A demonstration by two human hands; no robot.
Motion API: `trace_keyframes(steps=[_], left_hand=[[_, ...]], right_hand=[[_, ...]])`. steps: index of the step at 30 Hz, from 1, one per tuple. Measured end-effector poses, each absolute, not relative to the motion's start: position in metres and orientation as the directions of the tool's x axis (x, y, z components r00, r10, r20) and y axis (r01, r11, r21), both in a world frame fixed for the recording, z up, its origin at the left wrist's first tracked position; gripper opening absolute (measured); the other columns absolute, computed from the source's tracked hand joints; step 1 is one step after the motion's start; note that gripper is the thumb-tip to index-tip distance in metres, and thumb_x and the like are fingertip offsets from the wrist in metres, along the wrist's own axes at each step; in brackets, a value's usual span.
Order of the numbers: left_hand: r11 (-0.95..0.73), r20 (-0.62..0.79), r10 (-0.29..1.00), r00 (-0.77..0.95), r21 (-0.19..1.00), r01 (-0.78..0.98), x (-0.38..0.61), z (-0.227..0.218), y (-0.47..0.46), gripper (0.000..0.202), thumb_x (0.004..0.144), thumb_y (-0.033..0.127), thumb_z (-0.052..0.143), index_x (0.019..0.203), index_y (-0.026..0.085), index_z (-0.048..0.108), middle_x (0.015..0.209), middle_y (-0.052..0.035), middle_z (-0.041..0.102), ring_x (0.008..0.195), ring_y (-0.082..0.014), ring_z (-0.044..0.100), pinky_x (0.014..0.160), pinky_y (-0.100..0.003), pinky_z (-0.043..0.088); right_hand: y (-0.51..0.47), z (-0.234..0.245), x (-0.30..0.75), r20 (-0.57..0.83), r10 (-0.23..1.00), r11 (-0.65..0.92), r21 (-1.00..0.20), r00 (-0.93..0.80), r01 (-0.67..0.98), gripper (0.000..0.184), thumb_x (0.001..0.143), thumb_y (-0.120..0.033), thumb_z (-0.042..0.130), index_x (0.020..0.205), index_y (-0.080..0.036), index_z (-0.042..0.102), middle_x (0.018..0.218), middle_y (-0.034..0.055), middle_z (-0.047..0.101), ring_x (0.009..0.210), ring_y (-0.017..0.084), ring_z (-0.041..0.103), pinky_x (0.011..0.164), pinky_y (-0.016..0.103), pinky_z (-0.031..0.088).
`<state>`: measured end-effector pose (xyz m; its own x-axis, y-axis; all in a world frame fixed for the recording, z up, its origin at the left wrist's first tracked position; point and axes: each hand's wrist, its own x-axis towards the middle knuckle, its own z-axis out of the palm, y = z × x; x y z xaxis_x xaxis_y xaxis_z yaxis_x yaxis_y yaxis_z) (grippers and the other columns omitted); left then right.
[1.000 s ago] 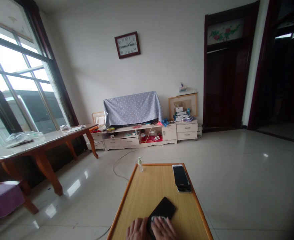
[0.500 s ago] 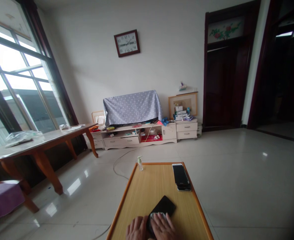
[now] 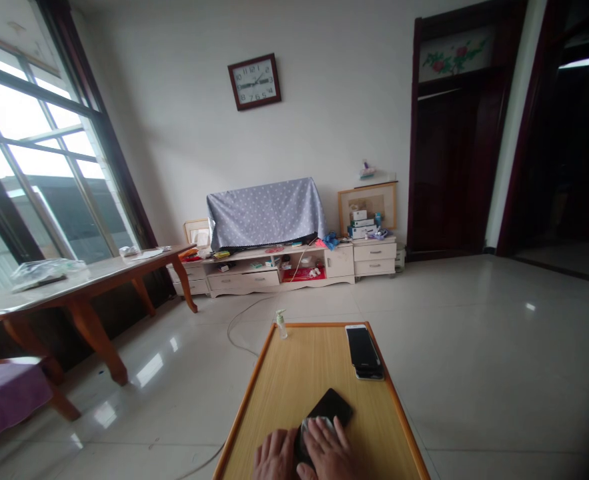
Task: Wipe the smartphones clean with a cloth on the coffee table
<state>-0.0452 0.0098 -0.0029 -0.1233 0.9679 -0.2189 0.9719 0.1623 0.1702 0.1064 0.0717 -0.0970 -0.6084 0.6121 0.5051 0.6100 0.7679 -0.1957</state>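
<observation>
Wrists of the left hand (image 3: 275, 456) and right hand (image 3: 327, 450) cut off by the bottom edge, like the wooden table's (image 3: 294, 353) near end. Black phone (image 3: 330, 407) partly hidden under a cloth (image 3: 313, 427). Small items (image 3: 299, 272) on the cabinet (image 3: 241, 280) too tiny to tell.

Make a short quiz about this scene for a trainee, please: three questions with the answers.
1. True or false: the cloth lies on the black phone, between the left hand and the right hand.

2. Choose one. What stands at the far left corner of the table?
A) a pump bottle
B) a clock
C) a mug

3. Fill the gap: the stacked phones lie along the table's ____ edge, as the person sees it.

Key: 1 true; 2 A; 3 right
</observation>
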Motion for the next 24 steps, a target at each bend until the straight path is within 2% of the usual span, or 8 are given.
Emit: trace_keyframes(steps=[2,3,7,11,14,19,24], left_hand=[[0.16,-0.24,0.964,-0.118,0.164,0.973,-0.045,-0.001,0.01,0.067,0.078,0.04,0.04,0.144,0.027,0.044,0.142,-0.0057,0.051,0.128,-0.0247,0.045,0.105,-0.035,0.031],[0.162,-0.244,0.962,-0.119,0.164,0.973,-0.045,0.0,0.009,0.066,0.078,0.04,0.039,0.144,0.027,0.044,0.141,-0.0056,0.051,0.128,-0.0243,0.045,0.105,-0.035,0.031],[0.174,-0.199,0.97,-0.138,0.181,0.968,-0.039,0.005,0.006,0.071,0.075,0.048,0.045,0.142,0.025,0.046,0.138,-0.0083,0.053,0.127,-0.0268,0.045,0.106,-0.037,0.031],[0.177,-0.168,0.975,-0.146,0.19,0.966,-0.037,0.005,0.004,0.077,0.07,0.052,0.053,0.141,0.024,0.048,0.138,-0.009,0.053,0.128,-0.0292,0.044,0.107,-0.038,0.029],[0.176,-0.174,0.974,-0.144,0.184,0.967,-0.039,0.003,0.005,0.073,0.073,0.05,0.05,0.141,0.025,0.048,0.137,-0.0084,0.054,0.126,-0.0281,0.045,0.106,-0.037,0.031],[0.163,-0.211,0.97,-0.124,0.181,0.97,-0.043,0.001,0.007,0.065,0.078,0.035,0.04,0.143,0.027,0.046,0.139,-0.0059,0.053,0.127,-0.024,0.045,0.105,-0.035,0.031],[0.16,-0.171,0.977,-0.126,0.207,0.965,-0.039,0.005,0.004,0.072,0.072,0.049,0.051,0.14,0.024,0.049,0.137,-0.0094,0.054,0.127,-0.0291,0.045,0.106,-0.038,0.031]], right_hand=[[0.066,-0.1,0.098,0.5,0.551,0.819,-0.172,-0.668,0.548,0.054,0.095,-0.06,0.048,0.135,-0.026,0.059,0.135,0.0053,0.058,0.121,0.026,0.059,0.107,0.04,0.043],[0.066,-0.097,0.098,0.487,0.558,0.818,-0.185,-0.672,0.545,0.053,0.095,-0.059,0.047,0.134,-0.026,0.059,0.135,0.0049,0.058,0.122,0.026,0.059,0.108,0.041,0.042],[0.075,-0.07,0.122,0.408,0.721,0.687,-0.313,-0.561,0.656,0.047,0.1,-0.053,0.038,0.139,-0.031,0.053,0.142,0.0032,0.053,0.131,0.027,0.05,0.113,0.05,0.034],[0.084,-0.058,0.137,0.404,0.802,0.579,-0.341,-0.441,0.741,0.05,0.101,-0.054,0.035,0.14,-0.028,0.053,0.143,0.0078,0.051,0.133,0.031,0.047,0.113,0.058,0.03],[0.077,-0.068,0.121,0.409,0.775,0.618,-0.329,-0.482,0.714,0.05,0.099,-0.055,0.04,0.138,-0.028,0.055,0.142,0.0076,0.052,0.131,0.031,0.049,0.113,0.054,0.033],[0.059,-0.076,0.094,0.344,0.649,0.76,-0.334,-0.679,0.558,0.049,0.096,-0.053,0.046,0.137,-0.027,0.056,0.138,0.0053,0.055,0.129,0.028,0.052,0.111,0.047,0.037],[0.074,-0.05,0.12,0.354,0.763,0.646,-0.387,-0.541,0.658,0.043,0.102,-0.047,0.033,0.139,-0.034,0.052,0.142,0.0022,0.053,0.133,0.027,0.048,0.115,0.056,0.027]])
